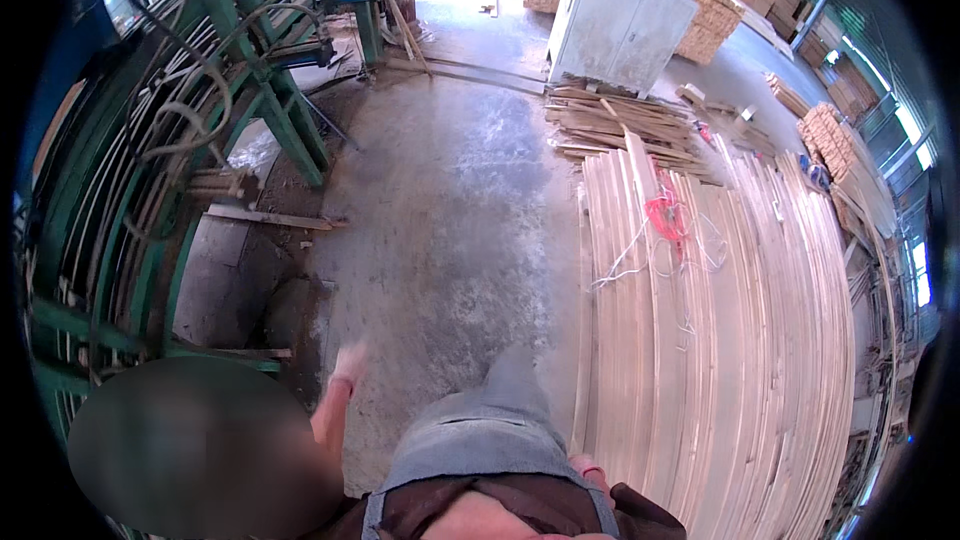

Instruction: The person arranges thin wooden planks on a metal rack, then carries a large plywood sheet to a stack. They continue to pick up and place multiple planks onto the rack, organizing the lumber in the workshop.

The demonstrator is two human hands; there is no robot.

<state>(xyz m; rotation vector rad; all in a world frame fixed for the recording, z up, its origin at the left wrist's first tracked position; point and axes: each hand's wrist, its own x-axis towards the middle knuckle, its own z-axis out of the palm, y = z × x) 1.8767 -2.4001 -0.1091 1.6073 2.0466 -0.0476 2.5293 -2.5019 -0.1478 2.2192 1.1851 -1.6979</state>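
My left hand (350,364) hangs low over the concrete floor, left of my grey apron (480,440). It looks pale, perhaps gloved, with a pink band at the wrist. Motion smears its fingers, and no held thing shows. Close to my right side, at the apron's edge, a small pink part of my right hand or cuff (592,472) is visible; its fingers are hidden. Long wooden strips (720,340) lie in a wide stack beside that hand. Red and white strapping (665,215) rests on top of them.
Along the left stands a green metal machine frame (290,130) with hoses, and a loose wood strip (270,217) juts toward the aisle floor (440,210). Ahead right are a grey cabinet (620,25) and a pile of thin boards (620,125). A blurred oval covers the lower left.
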